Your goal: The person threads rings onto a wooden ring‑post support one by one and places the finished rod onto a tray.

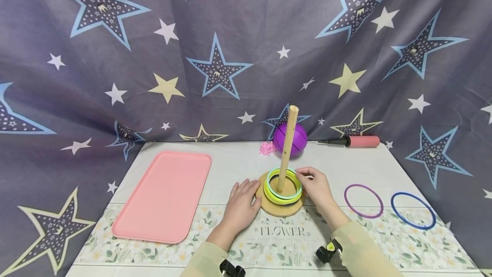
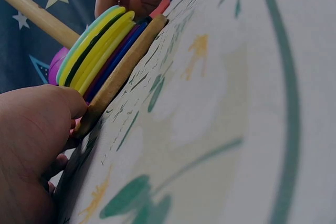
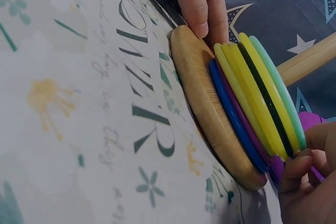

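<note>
A round wooden base (image 1: 282, 211) with an upright wooden peg (image 1: 289, 140) stands on the table. Rings are stacked around the peg. In the right wrist view a blue ring (image 3: 233, 121) lies lowest, then a purple ring (image 3: 243, 116), yellow rings (image 3: 249, 103), a dark green ring (image 3: 265, 100) between yellow ones, and a mint green ring (image 3: 281, 87) on top. My left hand (image 1: 242, 204) rests against the base's left edge, fingers extended. At the stack's right side my right hand (image 1: 317, 187) pinches the upper rings between thumb and finger; exactly which ones I cannot tell.
A pink tray (image 1: 165, 195) lies on the left. Loose purple (image 1: 346, 195) and blue (image 1: 415, 226) rings lie on the right. Behind the peg are a purple ball (image 1: 300, 140) and a small pink toy (image 1: 266, 148). A pink hand pump (image 1: 363, 141) lies at the back right.
</note>
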`<state>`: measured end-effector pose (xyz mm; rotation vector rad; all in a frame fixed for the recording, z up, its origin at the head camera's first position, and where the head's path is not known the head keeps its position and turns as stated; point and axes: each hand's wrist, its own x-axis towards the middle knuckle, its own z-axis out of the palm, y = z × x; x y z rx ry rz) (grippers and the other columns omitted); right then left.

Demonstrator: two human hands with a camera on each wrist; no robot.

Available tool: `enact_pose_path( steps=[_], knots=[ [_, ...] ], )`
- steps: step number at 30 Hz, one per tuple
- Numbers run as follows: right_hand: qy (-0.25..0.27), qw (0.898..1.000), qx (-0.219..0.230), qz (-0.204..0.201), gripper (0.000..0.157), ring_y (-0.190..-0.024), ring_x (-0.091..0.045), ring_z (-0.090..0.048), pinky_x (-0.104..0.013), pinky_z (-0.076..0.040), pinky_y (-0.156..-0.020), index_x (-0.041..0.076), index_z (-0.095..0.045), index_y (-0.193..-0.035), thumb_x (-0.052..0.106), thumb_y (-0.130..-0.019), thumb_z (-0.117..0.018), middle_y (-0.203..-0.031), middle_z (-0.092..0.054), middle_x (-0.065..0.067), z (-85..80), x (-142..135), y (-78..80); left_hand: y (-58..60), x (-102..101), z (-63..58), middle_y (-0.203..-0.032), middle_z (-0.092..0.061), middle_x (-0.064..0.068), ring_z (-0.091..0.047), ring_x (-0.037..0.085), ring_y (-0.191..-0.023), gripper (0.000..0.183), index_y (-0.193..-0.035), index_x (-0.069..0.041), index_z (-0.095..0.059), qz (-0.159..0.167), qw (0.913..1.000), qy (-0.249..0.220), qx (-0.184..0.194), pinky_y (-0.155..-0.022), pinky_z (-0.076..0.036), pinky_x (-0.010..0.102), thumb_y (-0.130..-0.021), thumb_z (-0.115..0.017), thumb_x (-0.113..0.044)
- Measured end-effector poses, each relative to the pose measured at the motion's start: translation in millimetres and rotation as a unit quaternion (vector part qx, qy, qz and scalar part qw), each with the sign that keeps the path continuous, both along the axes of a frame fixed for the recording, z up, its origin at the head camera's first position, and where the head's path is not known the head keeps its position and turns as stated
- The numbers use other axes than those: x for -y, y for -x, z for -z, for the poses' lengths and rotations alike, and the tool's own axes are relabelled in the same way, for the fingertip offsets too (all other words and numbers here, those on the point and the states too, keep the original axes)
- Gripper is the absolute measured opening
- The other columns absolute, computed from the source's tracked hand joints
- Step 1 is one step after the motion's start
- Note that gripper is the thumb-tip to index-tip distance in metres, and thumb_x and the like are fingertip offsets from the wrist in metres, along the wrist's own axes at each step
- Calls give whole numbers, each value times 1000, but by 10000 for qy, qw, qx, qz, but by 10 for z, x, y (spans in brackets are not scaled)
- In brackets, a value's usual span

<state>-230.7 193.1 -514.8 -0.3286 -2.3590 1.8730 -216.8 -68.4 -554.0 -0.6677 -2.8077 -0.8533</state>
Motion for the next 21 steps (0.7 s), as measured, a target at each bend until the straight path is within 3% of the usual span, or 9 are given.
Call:
enact_pose_path(
  steps=[15,21],
  knots=[
    [27,10000,-7,-5,28,-63,-7,-52,-20,-46,-50,-1,-77,-127,19,-107,-74,-101,-74,-11,-12,-23,-6,13,5,10,-161,-59,14,-43,37,-158,51,-158,-4,-59,19,10000,-45,16,-135,-19,61,-111,-62,-23],
    [-29,10000,-63,40,31,-73,-9,-57,-22,-51,-54,-1,-75,-130,21,-108,-73,-112,-72,-12,-47,-49,-27,11,7,10,-161,-59,14,-43,37,-158,51,-158,-4,-59,1,10000,-20,12,-135,-20,60,-111,-62,-23]
  ],
)
